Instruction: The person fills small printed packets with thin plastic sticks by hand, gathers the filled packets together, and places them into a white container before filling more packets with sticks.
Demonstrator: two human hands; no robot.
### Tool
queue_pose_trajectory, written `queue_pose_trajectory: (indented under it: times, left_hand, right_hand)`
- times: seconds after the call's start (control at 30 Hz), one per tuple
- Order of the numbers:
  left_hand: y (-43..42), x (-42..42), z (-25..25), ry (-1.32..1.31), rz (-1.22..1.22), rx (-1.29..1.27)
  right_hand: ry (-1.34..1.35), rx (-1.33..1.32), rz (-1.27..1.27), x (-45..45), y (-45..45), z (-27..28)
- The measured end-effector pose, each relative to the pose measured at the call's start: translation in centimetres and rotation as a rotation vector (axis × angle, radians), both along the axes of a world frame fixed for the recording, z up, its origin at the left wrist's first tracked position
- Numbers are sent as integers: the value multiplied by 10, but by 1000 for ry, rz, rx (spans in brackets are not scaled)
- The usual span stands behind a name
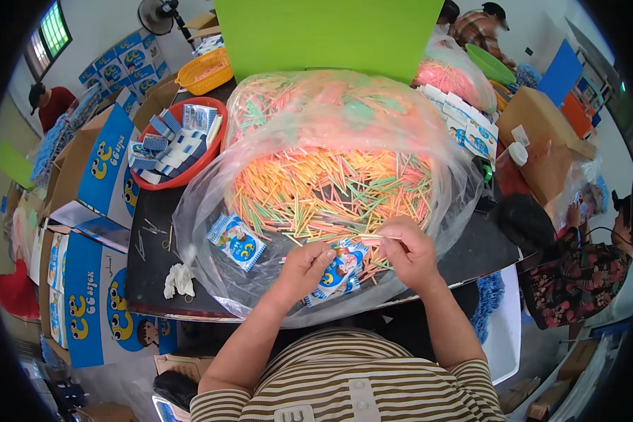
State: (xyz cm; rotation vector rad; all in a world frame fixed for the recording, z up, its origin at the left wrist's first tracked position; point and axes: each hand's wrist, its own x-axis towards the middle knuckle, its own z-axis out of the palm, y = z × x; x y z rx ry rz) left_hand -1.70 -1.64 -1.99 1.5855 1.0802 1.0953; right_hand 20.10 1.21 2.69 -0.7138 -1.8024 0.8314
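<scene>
My left hand (pixel 308 269) is closed with thumb and fingers at the upper left edge of a blue-and-white printed packet (pixel 342 267), which tilts toward me. My right hand (pixel 409 254) pinches a few short, thin pastel sticks (pixel 373 240) just above the packet's right end. In front of both hands lies a large heap of pink, yellow, orange and green thin sticks (pixel 330 176), spilling from a big clear plastic bag (pixel 330 105). A second printed packet (pixel 236 241) rests on the bag's plastic, left of my left hand.
A red basket (pixel 223 137) with folded packets stands at the left. Behind it is a yellow basket (pixel 183 74). A green panel (pixel 323 35) rises at the back. Printed cartons (pixel 95 302) crowd the left side. Crumpled tissue (pixel 180 280) lies near the table edge. A person (pixel 577 281) sits at right.
</scene>
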Motion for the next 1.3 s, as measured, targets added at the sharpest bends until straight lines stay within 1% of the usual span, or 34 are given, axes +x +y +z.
queue_pose_trajectory:
  times: [0.03,0.1,0.13,0.17,0.2,0.27,0.3,0.33,0.37,0.4,0.47,0.5,0.53,0.57,0.6,0.7,0.77,0.8,0.83,0.87,0.9,0.97,1.1,1.17,1.2,1.27,1.3]
  left_hand:
    - [-1,0,0,-1,-1,3]
    - [-3,1,-2,17,18,114]
    - [-4,1,-3,16,17,115]
    - [-4,2,-4,-13,23,142]
    - [-3,2,-5,-42,30,171]
    - [-5,2,1,-50,34,156]
    - [-6,1,5,-58,40,137]
    - [-6,0,7,-60,45,137]
    - [-7,-1,9,-11,-3,217]
    - [-7,-2,10,40,-54,296]
    - [-10,-3,7,46,-45,285]
    - [-10,-3,6,52,-31,278]
    - [-10,-2,5,51,-31,280]
    - [-9,-1,5,-17,-21,291]
    - [-8,0,4,-85,-12,302]
    - [-11,1,14,-47,10,311]
    - [-11,-3,10,-19,-26,315]
    - [-11,-5,9,11,-60,319]
    - [-10,-5,10,11,-60,319]
    - [-9,-4,11,66,-89,365]
    - [-8,-4,12,120,-119,411]
    - [-11,-3,8,105,-79,401]
    - [-12,-3,6,36,41,428]
    - [-12,-1,2,2,64,455]
    - [-11,-2,1,-31,78,482]
    - [-11,-5,4,-26,81,488]
    - [-11,-6,5,-21,84,495]
  right_hand:
    - [-45,36,-17,-1,-2,3]
    - [-91,73,-35,-2,-4,12]
    - [-127,146,-69,-2,-3,19]
    - [-163,221,-102,-3,-2,23]
    - [-163,223,-103,-4,-1,24]
    - [-357,357,36,-7,0,27]
    - [-357,360,39,-7,-1,27]
    - [-367,245,114,-6,-2,27]
    - [-377,127,187,-5,-3,27]
    - [-379,125,187,-4,-2,27]
    - [-397,117,105,0,3,28]
    - [-398,118,103,1,2,31]
    - [-333,99,59,2,0,39]
    - [-269,81,17,2,-2,44]
    - [-271,83,18,2,-3,46]
    - [-282,157,35,0,-6,50]
    - [-385,214,95,-2,-7,53]
    - [-385,214,95,-3,-7,53]
    - [-440,164,182,-4,-6,53]
    - [-494,114,269,-6,-5,53]
    - [-494,114,270,-8,-5,55]
    - [-539,-19,342,-12,-5,62]
    - [-489,20,322,-20,-5,49]
    - [-475,269,255,-23,-6,42]
    - [-475,269,257,-27,-9,41]
    - [-502,331,-36,-37,-16,41]
    - [-504,331,-35,-36,-19,37]
